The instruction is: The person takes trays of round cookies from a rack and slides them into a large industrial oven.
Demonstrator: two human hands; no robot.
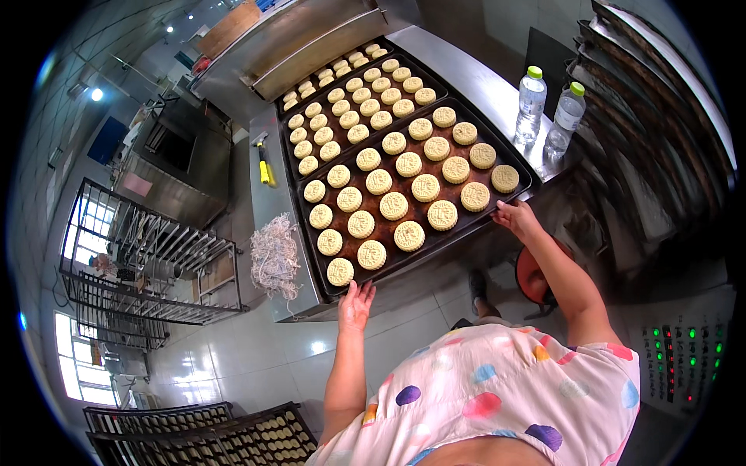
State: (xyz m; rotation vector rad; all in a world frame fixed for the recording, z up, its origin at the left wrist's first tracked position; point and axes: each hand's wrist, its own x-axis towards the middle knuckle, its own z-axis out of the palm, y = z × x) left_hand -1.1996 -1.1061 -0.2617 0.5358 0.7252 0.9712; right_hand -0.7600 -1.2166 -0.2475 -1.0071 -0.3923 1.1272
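A dark baking tray [423, 252] lies before me on the steel counter, bearing rows of pale round pastries [409, 235] with fluted edges and stamped tops. My left hand [357, 305] is at its near left corner, fingertips up against the rim. At the right end of the near edge, my right hand [518, 221] grips the rim, its thumb on top and its other fingers partly hidden. Directly beyond lies a second tray [371, 138] of similar pastries, and more pastries [336, 68] sit farther off, by the oven mouth.
Two clear bottles [531, 105] with green caps stand right of the trays. On the counter's left are a yellow-handled tool [265, 165] and a stringy whitish cloth [274, 255]. Stacked dark trays [633, 116] rise at right. Metal racks [148, 260] stand left; loaded trays [225, 427] are at lower left.
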